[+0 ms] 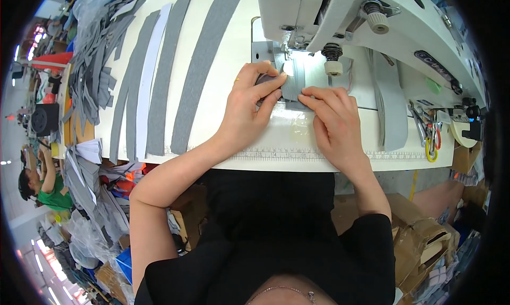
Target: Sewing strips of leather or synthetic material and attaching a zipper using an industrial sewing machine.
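Both my hands, left hand (249, 100) and right hand (329, 119), pinch the grey fabric strip (293, 82) at frame centre under the sewing machine (340, 18); several cut strips (159, 82) (upper left) look unsewn.

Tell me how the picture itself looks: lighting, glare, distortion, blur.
Head view: strong fisheye, so the table edge bows and the corners go black; a bright lamp glare sits under the sewing machine by the grey fabric piece, washing out detail there; the left hand and right hand are evenly lit and sharp; the rim, with the grey strips, softens slightly.
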The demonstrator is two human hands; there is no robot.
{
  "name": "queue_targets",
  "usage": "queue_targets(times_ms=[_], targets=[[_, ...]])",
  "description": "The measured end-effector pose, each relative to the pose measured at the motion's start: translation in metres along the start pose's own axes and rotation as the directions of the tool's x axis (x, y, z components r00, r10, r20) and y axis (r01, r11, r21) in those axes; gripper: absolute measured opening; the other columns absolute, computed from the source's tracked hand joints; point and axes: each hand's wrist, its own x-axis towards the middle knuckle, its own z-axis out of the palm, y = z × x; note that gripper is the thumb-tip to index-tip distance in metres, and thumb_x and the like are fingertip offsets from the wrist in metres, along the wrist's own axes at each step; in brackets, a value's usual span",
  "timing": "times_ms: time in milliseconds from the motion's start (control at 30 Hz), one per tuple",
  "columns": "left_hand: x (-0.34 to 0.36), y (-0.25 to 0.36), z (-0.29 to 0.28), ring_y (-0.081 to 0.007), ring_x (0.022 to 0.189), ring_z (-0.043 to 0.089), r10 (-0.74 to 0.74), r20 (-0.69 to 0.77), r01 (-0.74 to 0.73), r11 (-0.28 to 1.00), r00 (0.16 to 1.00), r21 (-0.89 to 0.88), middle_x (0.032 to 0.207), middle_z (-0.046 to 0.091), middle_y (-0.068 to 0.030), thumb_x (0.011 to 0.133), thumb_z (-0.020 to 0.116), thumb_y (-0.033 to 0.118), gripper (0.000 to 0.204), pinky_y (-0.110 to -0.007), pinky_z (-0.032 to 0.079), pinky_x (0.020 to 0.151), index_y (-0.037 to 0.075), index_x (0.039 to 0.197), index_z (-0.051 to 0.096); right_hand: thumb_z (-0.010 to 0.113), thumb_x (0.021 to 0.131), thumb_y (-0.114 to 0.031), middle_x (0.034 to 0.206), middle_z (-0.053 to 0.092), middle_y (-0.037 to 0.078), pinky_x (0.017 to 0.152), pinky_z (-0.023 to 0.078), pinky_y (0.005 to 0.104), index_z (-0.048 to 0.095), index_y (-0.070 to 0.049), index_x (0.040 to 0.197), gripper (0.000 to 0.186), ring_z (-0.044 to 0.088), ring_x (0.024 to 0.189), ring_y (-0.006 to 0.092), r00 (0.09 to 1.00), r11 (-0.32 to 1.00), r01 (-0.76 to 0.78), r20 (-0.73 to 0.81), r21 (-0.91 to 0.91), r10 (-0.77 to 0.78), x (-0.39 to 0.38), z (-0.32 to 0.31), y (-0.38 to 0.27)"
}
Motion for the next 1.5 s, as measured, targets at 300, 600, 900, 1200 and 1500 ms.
queue_targets(times_ms=[300, 600, 900, 1200, 1500], targets=[[0.005, -0.004, -0.007, -0.032, 0.136, 0.056, 0.117, 0.067, -0.126, 0.979, 0.991, 0.163, 0.132, 0.066, -0.0121, 0.092, 0.071, 0.0, 0.031, -0.049, 0.035, 0.121, 0.001, 0.123, 0.072, 0.063, 0.077, 0.003, 0.134, 0.063, 0.006, 0.099, 0.043, 0.0426, 0.066, -0.002, 0.127, 0.051, 0.057, 0.121, 0.028, 1.0, 0.993, 0.021, 0.004, -0.116, -0.021, 0.006, 0.0, 0.001], [0.004, -0.005, -0.006, -0.0322, 0.138, 0.053, 0.168, 0.092, -0.186, 0.948, 0.982, 0.257, 0.131, 0.066, -0.0107, 0.09, 0.074, 0.006, 0.035, -0.053, 0.029, 0.124, 0.003, 0.125, 0.069, 0.061, 0.082, 0.002, 0.137, 0.063, 0.005, 0.107, 0.037, 0.0464, 0.066, -0.005, 0.127, 0.046, 0.056, 0.124, 0.028, 0.999, 0.975, 0.042, 0.009, -0.22, -0.041, 0.011, 0.001, 0.004], [0.007, -0.002, -0.005, -0.0328, 0.137, 0.051, 0.132, 0.086, -0.148, 0.965, 0.988, 0.216, 0.137, 0.061, -0.0158, 0.087, 0.078, 0.009, 0.037, -0.048, 0.029, 0.118, 0.004, 0.12, 0.062, 0.065, 0.083, -0.002, 0.125, 0.067, 0.007, 0.116, 0.031, 0.053, 0.066, -0.008, 0.115, 0.032, 0.053, 0.131, 0.0305, 0.995, 0.922, 0.098, 0.01, -0.374, -0.101, 0.023, 0.011, 0.013], [0.007, -0.002, -0.007, -0.0315, 0.136, 0.05, 0.151, 0.119, -0.178, 0.946, 0.981, 0.27, 0.146, 0.056, -0.0131, 0.088, 0.077, 0.004, 0.036, -0.041, 0.044, 0.111, 0.005, 0.12, 0.061, 0.064, 0.086, -0.004, 0.125, 0.066, 0.008, 0.121, 0.024, 0.0577, 0.064, -0.008, 0.118, 0.032, 0.053, 0.133, 0.0301, 0.997, 0.928, 0.065, -0.013, -0.367, -0.075, 0.022, 0.013, 0.012], [0.026, -0.011, -0.017, -0.039, 0.122, 0.058, 0.086, -0.034, -0.086, 0.996, 0.996, 0.016, 0.133, 0.063, -0.0173, 0.093, 0.063, -0.001, 0.026, -0.044, 0.045, 0.106, 0.001, 0.119, 0.062, 0.063, 0.086, 0.001, 0.132, 0.064, 0.005, 0.121, 0.025, 0.0531, 0.064, -0.008, 0.119, 0.034, 0.059, 0.113, 0.0256, 0.999, 0.951, 0.029, -0.029, -0.308, -0.04, 0.019, 0.009, 0.01]])
